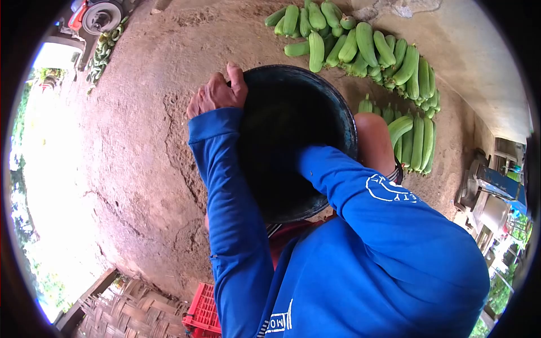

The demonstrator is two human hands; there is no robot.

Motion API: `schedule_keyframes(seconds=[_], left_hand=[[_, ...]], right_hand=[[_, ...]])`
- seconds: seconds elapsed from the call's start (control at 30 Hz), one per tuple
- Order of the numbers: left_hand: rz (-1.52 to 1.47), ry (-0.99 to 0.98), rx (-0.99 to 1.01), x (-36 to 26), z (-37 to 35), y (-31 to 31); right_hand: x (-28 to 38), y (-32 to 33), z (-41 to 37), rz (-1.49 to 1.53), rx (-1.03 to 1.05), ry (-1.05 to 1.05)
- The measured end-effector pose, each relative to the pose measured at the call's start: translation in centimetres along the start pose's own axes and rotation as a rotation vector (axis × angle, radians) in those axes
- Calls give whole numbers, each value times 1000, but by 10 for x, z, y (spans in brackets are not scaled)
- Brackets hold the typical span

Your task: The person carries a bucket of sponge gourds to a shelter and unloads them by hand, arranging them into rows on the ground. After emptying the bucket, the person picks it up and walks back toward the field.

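The left hand [217, 93] is clamped over the near rim of the black tub [298, 107], which sits on the dirt floor [141, 146]. The right hand is sunk inside the tub, so I cannot tell its grip. Green gourds [416, 141] lie just beside the tub.

Your right hand is hidden inside the black tub [298, 107]; its contents are too dark to tell. The bottom edge cuts off the red crate [200, 315].
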State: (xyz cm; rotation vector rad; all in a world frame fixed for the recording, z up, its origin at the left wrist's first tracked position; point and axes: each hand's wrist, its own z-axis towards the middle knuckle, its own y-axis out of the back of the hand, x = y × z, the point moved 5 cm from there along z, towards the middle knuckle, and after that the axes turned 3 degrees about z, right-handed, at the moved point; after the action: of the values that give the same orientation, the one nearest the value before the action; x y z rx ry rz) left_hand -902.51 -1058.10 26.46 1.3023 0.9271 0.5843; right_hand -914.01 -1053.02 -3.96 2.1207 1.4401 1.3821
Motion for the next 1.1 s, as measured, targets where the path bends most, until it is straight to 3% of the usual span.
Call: schedule_keyframes(seconds=[0.4, 0.8, 1.1], left_hand=[[-39, -17, 3, 0, -2, 7], [-17, -34, -36, -3, -4, 10], [-13, -12, -65, -4, -6, 12]], right_hand=[[-10, 17, -14, -14, 1, -11], [-13, -8, -29, 10, 57, 16], [-8, 23, -86, -27, 75, 239]])
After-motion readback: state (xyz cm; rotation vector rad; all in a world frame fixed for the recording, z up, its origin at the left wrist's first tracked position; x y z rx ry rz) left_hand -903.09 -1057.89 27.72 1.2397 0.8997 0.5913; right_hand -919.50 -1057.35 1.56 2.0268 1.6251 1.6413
